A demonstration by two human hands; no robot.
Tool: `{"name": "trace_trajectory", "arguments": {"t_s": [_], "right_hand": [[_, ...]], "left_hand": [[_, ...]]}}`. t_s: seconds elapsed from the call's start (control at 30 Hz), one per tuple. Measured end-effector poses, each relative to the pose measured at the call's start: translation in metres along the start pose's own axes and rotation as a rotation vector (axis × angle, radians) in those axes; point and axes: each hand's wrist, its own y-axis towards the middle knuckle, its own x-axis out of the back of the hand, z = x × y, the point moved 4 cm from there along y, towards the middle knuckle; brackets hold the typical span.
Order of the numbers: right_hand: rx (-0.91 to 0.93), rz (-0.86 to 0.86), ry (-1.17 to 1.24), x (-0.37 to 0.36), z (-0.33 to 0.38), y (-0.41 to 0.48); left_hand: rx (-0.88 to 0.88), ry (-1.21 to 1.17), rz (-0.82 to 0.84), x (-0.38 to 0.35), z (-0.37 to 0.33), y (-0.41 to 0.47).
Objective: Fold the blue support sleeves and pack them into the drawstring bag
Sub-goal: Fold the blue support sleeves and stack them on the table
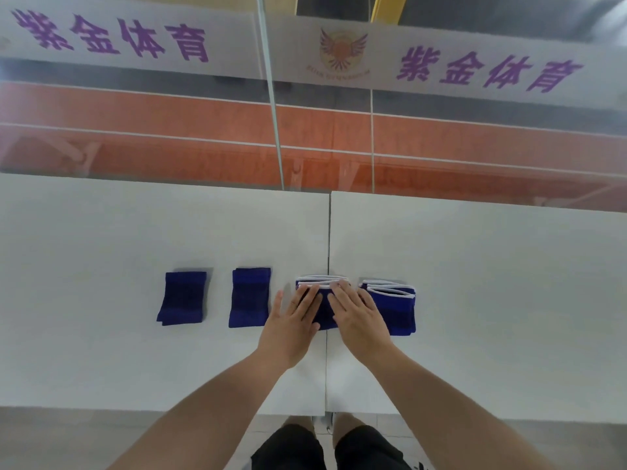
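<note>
Several blue support sleeves lie in a row on a white table (475,266). The far-left sleeve (183,297) and the one beside it (249,296) are plain blue and folded flat. The third sleeve (324,284), with white trim at its far edge, lies under both hands. My left hand (294,320) rests flat on its left part, fingers spread. My right hand (359,315) presses flat on its right part. A fourth white-trimmed sleeve (397,310) lies just right of my right hand. No drawstring bag is in view.
A seam (328,239) between two white tabletops runs straight out from me, under the third sleeve. Beyond the far table edge stands a glass wall (305,130) with purple lettering and an orange floor behind. The near table edge is close to my legs.
</note>
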Motion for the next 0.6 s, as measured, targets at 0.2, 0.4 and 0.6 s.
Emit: {"name": "trace_trajectory", "arguments": {"t_s": [0.2, 0.4, 0.6], "right_hand": [[-0.029, 0.18, -0.08, -0.027, 0.002, -0.014], [0.009, 0.243, -0.035, 0.0, 0.005, -0.007], [0.122, 0.139, -0.001, 0.039, 0.022, 0.016]], "left_hand": [[-0.033, 0.053, 0.066, -0.009, 0.007, 0.003], [-0.086, 0.038, 0.077, 0.017, 0.007, -0.002], [-0.038, 0.023, -0.033, 0.061, 0.034, -0.043]]}}
